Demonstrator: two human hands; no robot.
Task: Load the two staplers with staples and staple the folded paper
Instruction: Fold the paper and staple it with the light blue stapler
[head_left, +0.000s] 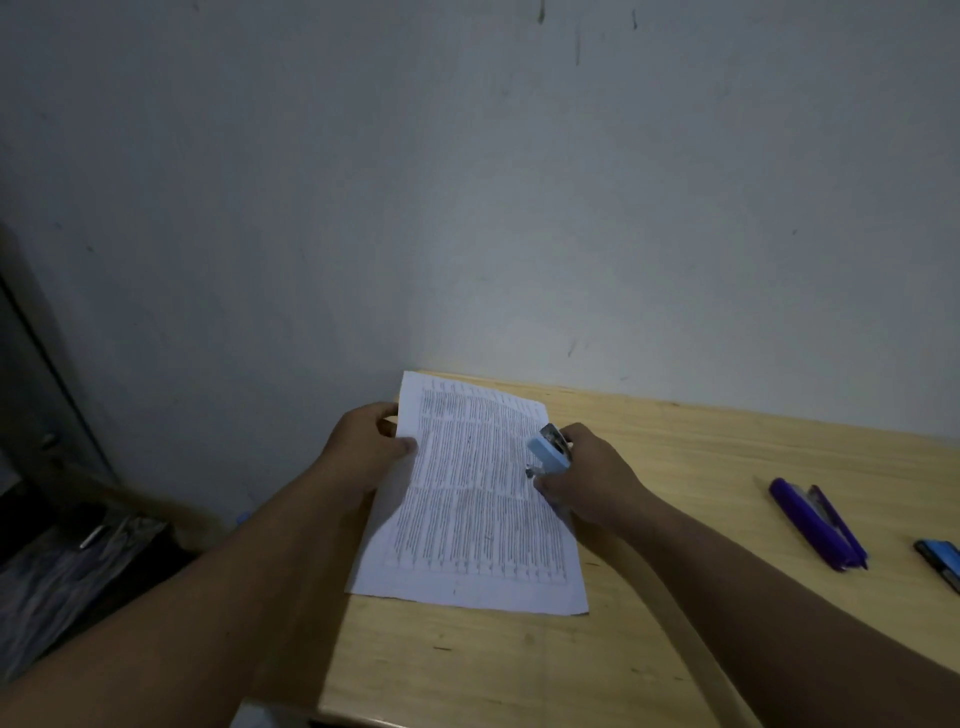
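A printed sheet of folded paper (467, 499) lies over the left end of the wooden table (675, 447). My left hand (363, 447) pinches its left edge, thumb on top. My right hand (587, 478) grips a small light-blue stapler (548, 449) at the paper's right edge, its jaws over the margin. A purple stapler (815, 519) lies on the table to the right, its top swung open.
A dark blue and black object (940, 561), partly cut off, lies at the right frame edge. The table stands against a pale wall (467, 182). Dark clutter (62, 561) fills the floor area left of the table.
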